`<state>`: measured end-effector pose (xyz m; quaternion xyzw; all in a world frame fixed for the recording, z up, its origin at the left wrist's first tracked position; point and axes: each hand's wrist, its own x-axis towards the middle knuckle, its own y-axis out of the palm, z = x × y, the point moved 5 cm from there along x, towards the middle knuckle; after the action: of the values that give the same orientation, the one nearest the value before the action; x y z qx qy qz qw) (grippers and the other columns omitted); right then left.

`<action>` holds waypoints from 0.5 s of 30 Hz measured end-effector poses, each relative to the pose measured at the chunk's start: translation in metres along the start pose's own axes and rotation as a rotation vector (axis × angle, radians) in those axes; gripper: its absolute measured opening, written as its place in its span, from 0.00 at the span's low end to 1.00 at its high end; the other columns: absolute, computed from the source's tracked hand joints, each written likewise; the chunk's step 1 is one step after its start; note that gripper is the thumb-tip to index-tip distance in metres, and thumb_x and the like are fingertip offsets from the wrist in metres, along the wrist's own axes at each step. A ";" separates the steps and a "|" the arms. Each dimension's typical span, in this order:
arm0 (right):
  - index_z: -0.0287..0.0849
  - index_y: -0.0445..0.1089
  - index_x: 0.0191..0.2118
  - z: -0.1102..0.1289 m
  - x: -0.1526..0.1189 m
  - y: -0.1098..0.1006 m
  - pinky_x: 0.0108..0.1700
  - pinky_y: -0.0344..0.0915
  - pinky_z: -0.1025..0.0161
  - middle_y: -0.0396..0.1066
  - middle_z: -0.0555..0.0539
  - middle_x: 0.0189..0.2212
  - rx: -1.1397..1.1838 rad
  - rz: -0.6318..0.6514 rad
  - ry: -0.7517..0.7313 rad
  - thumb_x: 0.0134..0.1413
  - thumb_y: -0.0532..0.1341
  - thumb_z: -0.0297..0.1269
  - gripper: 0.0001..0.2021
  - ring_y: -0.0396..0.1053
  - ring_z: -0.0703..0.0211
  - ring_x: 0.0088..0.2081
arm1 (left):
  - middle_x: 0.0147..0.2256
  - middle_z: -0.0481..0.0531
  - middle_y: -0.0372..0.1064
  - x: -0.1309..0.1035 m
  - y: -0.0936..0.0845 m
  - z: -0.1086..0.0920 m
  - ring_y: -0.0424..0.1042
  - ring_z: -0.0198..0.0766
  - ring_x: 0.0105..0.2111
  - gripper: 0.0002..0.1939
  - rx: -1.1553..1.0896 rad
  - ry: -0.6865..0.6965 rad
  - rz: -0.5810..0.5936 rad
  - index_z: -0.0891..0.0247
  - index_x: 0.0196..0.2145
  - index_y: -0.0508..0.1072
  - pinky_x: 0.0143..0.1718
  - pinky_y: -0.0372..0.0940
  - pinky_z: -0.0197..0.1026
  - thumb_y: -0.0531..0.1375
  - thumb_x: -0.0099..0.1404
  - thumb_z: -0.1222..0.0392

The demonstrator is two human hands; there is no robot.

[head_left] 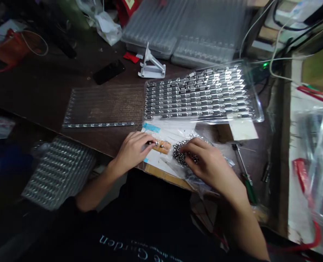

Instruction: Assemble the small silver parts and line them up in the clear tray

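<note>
My left hand (136, 148) is closed in a pinch on a small shiny metal part (156, 143), too small to make out fully. It is held at the left end of an orange-brown block (165, 147), which lies on a white sheet (161, 162). To the right, my right hand (205, 158) reaches into a pile of small silvery metal pieces (180, 154); its fingers are curled, with a gap between thumb and forefinger. Behind both hands a clear tray (256, 109) holds rows of metal-shelled connectors (194, 99).
A second clear tray (104, 103) has connectors along its front row. Behind stand a white phone stand (152, 67), a black phone (109, 72) and stacked clear trays (153, 27). A green-handled screwdriver (249, 185) lies right. More filled trays (59, 171) sit below, left.
</note>
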<state>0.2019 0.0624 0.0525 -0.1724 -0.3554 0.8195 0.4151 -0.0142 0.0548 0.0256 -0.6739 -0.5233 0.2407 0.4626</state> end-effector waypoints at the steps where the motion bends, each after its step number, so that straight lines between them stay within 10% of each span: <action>1: 0.44 0.73 0.43 0.001 0.001 0.000 0.43 0.71 0.57 0.72 0.44 0.41 0.024 -0.025 -0.019 0.59 0.55 0.25 0.12 0.73 0.55 0.40 | 0.42 0.52 0.78 -0.004 0.004 0.002 0.74 0.43 0.43 0.05 0.006 -0.001 -0.010 0.59 0.39 0.75 0.45 0.64 0.45 0.60 0.69 0.57; 15: 0.45 0.77 0.41 0.009 0.020 0.004 0.43 0.71 0.57 0.78 0.44 0.38 0.062 -0.120 0.008 0.63 0.55 0.31 0.12 0.75 0.54 0.39 | 0.40 0.49 0.79 -0.005 0.010 0.000 0.76 0.40 0.41 0.07 -0.113 0.096 -0.085 0.58 0.41 0.77 0.46 0.63 0.44 0.60 0.71 0.57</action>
<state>0.1825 0.0733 0.0556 -0.1413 -0.3379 0.8029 0.4703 -0.0106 0.0502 0.0163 -0.6869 -0.5414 0.1581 0.4583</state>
